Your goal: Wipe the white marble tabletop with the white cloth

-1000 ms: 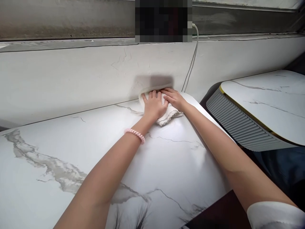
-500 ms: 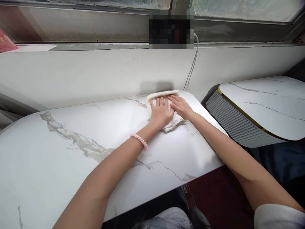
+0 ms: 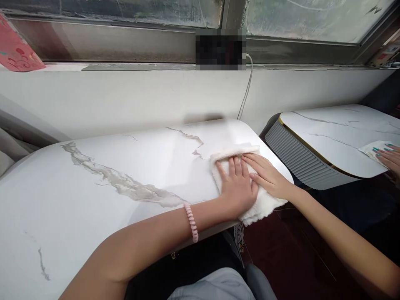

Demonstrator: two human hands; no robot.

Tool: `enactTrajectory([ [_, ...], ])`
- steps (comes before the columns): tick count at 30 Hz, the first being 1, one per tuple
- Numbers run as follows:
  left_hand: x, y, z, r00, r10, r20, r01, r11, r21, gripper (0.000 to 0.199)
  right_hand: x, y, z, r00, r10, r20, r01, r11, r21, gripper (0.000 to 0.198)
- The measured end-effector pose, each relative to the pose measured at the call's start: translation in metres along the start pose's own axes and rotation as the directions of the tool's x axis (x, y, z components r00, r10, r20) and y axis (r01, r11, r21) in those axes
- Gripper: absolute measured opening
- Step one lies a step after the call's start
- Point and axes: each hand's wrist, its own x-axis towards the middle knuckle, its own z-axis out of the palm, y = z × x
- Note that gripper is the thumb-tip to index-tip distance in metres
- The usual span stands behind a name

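A white cloth (image 3: 261, 208) lies near the right end of a white marble-patterned tabletop (image 3: 168, 166), its lower edge hanging past the front edge. My left hand (image 3: 239, 187) presses flat on the cloth with fingers stretched forward. It wears a pink coiled band (image 3: 191, 223) at the wrist. Beside it, my right hand (image 3: 270, 175) also rests flat on the cloth, fingers extended and pointing left. The two hands touch or nearly touch near the right fingertips. Neither hand is wrapped round the cloth.
To the right stands a second marble-patterned table (image 3: 331, 133) with a ribbed side and gold trim. Another person's hand (image 3: 389, 156) with teal nails presses a cloth (image 3: 371, 151) there. A cable (image 3: 246, 96) runs down the wall behind; a red paper item (image 3: 20, 48) is on the sill.
Both hands have drawn the cloth from the back edge toward me and slightly right, to the front right edge. Another person's hand now shows at the right.
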Motion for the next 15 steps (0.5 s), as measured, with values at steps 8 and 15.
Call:
enactTrajectory([
  [8,0.026,0.014,0.009,0.987,0.107,-0.120,-0.109,0.994,-0.008,0.065,-0.009,0.030,-0.013,0.999,0.051,-0.001,-0.051,0.998,0.024,0.054],
  [15,0.098,0.017,0.020,0.983,0.074,-0.166,-0.084,0.995,-0.052,0.062,0.022,0.087,-0.018,0.989,0.139,-0.043,-0.141,0.989,-0.039,0.054],
])
